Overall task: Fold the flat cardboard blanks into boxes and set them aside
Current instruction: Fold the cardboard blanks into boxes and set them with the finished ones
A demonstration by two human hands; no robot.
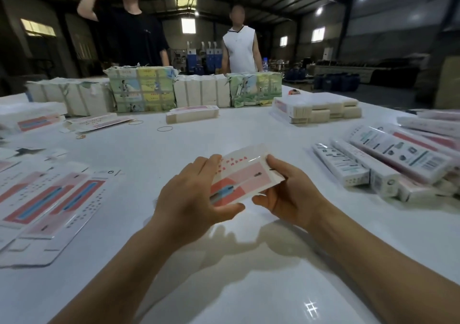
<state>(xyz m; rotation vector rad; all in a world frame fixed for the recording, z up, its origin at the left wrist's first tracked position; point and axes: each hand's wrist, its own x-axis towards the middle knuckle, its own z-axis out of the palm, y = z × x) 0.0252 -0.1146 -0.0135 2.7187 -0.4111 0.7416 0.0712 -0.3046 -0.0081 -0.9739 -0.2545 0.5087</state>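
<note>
A pink and white cardboard blank [245, 174] is held above the white table [224, 286], tilted up toward the camera. My left hand [191, 199] grips its left edge, fingers over the top and thumb under the near side. My right hand [286, 194] holds its right edge, fingers curled behind it and thumb below. Flat blanks [47, 206] of the same print lie spread on the table at the left. A pile of folded long boxes [388, 164] lies at the right.
Bundled stacks of blanks [142, 89] line the far side of the table, with smaller stacks [316, 108] at the back right. Rubber bands [164, 128] lie loose in the middle. Two people [241, 44] stand behind the table.
</note>
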